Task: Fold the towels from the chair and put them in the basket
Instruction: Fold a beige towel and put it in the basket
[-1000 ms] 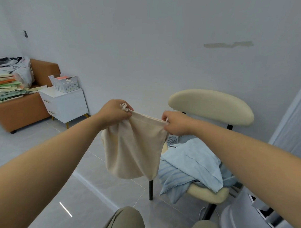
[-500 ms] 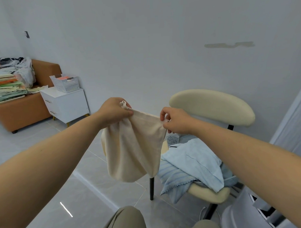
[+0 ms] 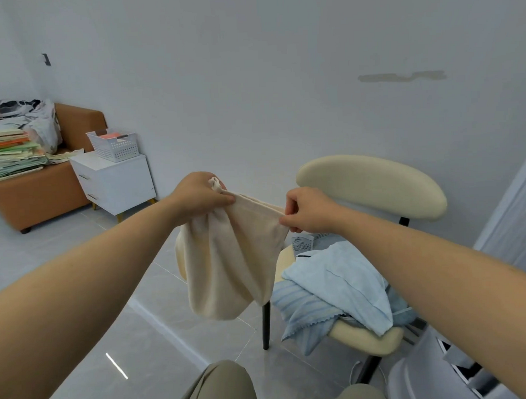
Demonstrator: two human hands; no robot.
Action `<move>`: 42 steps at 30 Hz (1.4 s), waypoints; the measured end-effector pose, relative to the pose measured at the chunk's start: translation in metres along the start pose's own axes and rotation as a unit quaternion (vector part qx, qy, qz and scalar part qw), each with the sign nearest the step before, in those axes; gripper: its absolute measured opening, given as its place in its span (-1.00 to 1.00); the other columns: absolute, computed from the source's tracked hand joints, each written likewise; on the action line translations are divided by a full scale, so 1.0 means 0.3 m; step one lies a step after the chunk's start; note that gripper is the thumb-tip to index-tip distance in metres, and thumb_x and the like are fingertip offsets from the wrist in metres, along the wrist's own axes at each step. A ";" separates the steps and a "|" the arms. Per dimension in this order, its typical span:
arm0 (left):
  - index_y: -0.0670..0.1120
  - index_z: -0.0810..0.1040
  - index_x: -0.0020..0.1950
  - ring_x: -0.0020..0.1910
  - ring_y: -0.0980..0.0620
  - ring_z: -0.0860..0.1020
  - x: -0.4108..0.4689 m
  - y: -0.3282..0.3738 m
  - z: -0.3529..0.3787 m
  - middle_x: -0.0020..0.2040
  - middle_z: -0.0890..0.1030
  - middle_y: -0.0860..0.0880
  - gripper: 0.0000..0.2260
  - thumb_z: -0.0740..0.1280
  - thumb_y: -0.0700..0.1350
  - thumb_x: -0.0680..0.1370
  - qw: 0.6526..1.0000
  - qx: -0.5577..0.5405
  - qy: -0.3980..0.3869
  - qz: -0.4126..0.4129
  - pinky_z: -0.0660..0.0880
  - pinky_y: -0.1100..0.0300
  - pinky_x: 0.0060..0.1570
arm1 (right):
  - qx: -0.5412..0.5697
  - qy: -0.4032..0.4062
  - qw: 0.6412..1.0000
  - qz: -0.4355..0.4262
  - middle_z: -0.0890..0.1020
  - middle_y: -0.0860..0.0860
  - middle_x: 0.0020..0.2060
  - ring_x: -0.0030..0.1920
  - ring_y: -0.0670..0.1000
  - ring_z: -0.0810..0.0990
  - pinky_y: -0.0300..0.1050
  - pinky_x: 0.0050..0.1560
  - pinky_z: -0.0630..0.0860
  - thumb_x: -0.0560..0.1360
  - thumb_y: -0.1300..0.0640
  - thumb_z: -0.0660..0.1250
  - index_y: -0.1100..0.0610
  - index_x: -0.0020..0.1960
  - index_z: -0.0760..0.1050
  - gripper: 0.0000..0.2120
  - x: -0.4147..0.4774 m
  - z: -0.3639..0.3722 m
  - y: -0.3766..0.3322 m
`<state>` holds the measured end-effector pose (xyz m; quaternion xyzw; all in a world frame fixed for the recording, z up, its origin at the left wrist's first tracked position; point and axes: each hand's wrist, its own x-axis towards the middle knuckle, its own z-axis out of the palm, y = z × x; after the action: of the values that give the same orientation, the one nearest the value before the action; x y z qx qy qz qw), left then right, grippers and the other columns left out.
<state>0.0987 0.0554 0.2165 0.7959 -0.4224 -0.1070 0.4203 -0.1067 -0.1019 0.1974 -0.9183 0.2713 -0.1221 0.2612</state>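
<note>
Cream towel (image 3: 228, 260) hung just left of the chair (image 3: 371, 183), your left hand (image 3: 200, 195) and right hand (image 3: 308, 209) each gripping a top corner. Far left, a white basket (image 3: 117, 147) held something orange.

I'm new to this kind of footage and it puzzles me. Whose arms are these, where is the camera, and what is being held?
There is no machine here. These are a person's two bare arms, filmed by one wide-angle camera worn on their head, looking forward and down. The left hand grips one top corner of a cream cloth towel. The right hand pinches the other end of its top edge, so the towel hangs in the air between the hands. Behind it stands a cream padded chair with light blue towels heaped on its seat. Further left, a white perforated basket sits on a white two-drawer cabinet, next to an orange sofa.
</note>
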 end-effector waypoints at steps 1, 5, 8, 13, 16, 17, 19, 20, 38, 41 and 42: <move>-0.07 0.65 -0.15 -0.10 -0.08 0.64 0.003 -0.007 -0.001 -0.19 0.67 -0.04 -0.85 0.57 -0.07 0.38 1.000 -0.004 -0.007 -0.001 0.60 -0.02 0.01 | -0.007 -0.008 1.000 0.008 0.70 0.01 -0.37 -0.25 -0.04 0.70 -0.03 -0.12 0.65 0.42 0.18 0.39 0.11 -0.19 0.47 -0.91 -0.002 -0.006 -0.003; -0.09 0.64 -0.11 -0.05 -0.08 0.65 0.013 -0.030 -0.005 -0.13 0.69 -0.06 -0.66 0.59 0.13 0.34 1.000 0.013 0.016 -0.014 0.61 -0.04 -0.01 | -0.037 -0.035 0.998 0.024 0.71 0.05 -0.34 -0.23 0.01 0.72 -0.18 -0.35 0.52 0.45 0.27 0.26 0.14 -0.15 0.42 -0.94 -0.009 -0.042 -0.007; -0.17 0.55 -0.09 -0.08 -0.11 0.58 -0.002 -0.018 -0.016 -0.12 0.62 -0.12 -0.50 0.47 0.28 0.41 0.988 0.149 0.044 -0.012 0.52 0.00 -0.15 | -0.086 -0.034 0.995 0.024 0.69 0.09 -0.28 -0.30 0.01 0.71 -0.05 -0.24 0.65 0.48 0.27 0.20 0.12 -0.10 0.38 -0.92 -0.008 -0.081 0.026; -0.06 0.46 0.24 0.08 -0.06 0.52 -0.007 -0.036 -0.043 0.16 0.50 -0.03 -0.36 0.45 0.36 0.38 0.993 0.099 0.020 -0.064 0.57 -0.02 -0.07 | -0.140 -0.042 0.987 0.071 0.67 0.09 -0.23 -0.30 0.04 0.67 -0.09 -0.20 0.62 0.55 0.29 0.20 0.07 0.25 0.44 -0.69 -0.007 -0.180 0.075; -0.05 0.47 0.27 0.13 -0.08 0.50 0.011 -0.053 -0.056 0.22 0.50 -0.08 -0.53 0.47 0.14 0.48 0.997 0.032 0.008 -0.070 0.46 0.09 -0.03 | -0.187 -0.017 0.978 0.096 0.70 0.15 -0.29 -0.29 0.11 0.69 -0.05 -0.20 0.63 0.54 0.31 0.19 0.24 -0.03 0.60 -0.80 -0.017 -0.242 0.095; -0.06 0.47 0.29 0.14 -0.09 0.49 0.017 -0.056 -0.059 0.22 0.49 -0.10 -0.61 0.43 0.03 0.52 0.997 0.029 0.001 -0.068 0.46 0.10 -0.05 | -0.202 0.006 0.975 0.095 0.69 0.14 -0.31 -0.29 0.12 0.68 -0.05 -0.22 0.61 0.55 0.28 0.20 0.20 -0.11 0.60 -0.80 -0.021 -0.260 0.102; -0.08 0.47 0.29 0.14 -0.12 0.49 0.028 -0.059 -0.063 0.21 0.50 -0.12 -0.70 0.29 -0.14 0.55 0.997 0.033 -0.015 -0.065 0.47 0.07 -0.04 | -0.217 0.036 0.972 0.084 0.65 0.09 -0.28 -0.22 0.15 0.64 -0.07 -0.22 0.54 0.59 0.18 0.21 0.09 -0.25 0.52 -0.75 -0.031 -0.288 0.111; -0.09 0.48 0.27 0.14 -0.12 0.50 0.033 -0.059 -0.066 0.19 0.52 -0.12 -0.71 0.22 -0.20 0.55 0.997 0.047 -0.023 -0.060 0.48 0.05 -0.01 | -0.227 0.046 0.970 0.077 0.63 0.07 -0.23 -0.13 0.16 0.62 -0.07 -0.17 0.48 0.60 0.14 0.21 0.06 -0.25 0.49 -0.74 -0.036 -0.304 0.118; -0.16 0.57 -0.12 -0.25 -0.12 0.66 -0.076 0.105 0.113 -0.23 0.64 -0.10 -0.86 0.22 -0.23 0.51 0.982 0.178 -0.062 0.006 0.52 0.13 -0.30 | -0.220 -0.001 0.968 0.123 0.71 0.08 -0.21 -0.32 0.06 0.67 -0.15 -0.28 0.54 0.55 0.15 0.24 0.14 -0.11 0.61 -0.82 -0.160 -0.381 -0.002; -0.19 0.60 -0.12 -0.42 -0.05 0.61 -0.099 0.170 0.129 -0.27 0.65 -0.11 -0.86 0.24 -0.26 0.49 0.988 0.097 -0.118 0.011 0.53 0.15 -0.40 | -0.241 0.011 0.962 0.128 0.71 0.09 -0.20 -0.25 0.09 0.71 -0.06 -0.17 0.61 0.56 0.20 0.20 0.15 -0.09 0.60 -0.80 -0.173 -0.372 -0.003; -0.19 0.58 -0.12 -0.40 -0.06 0.61 -0.089 0.182 0.123 -0.27 0.66 -0.12 -0.85 0.21 -0.26 0.47 0.992 0.099 -0.075 0.009 0.54 0.14 -0.39 | -0.251 0.036 0.959 0.128 0.71 0.10 -0.20 -0.21 0.10 0.70 -0.03 -0.11 0.63 0.56 0.22 0.18 0.15 -0.08 0.60 -0.78 -0.174 -0.371 0.003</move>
<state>0.0310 0.0385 0.2298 0.8199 -0.4680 -0.1199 0.3073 -0.1907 -0.1192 0.2854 -0.9068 0.4179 -0.0480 0.0257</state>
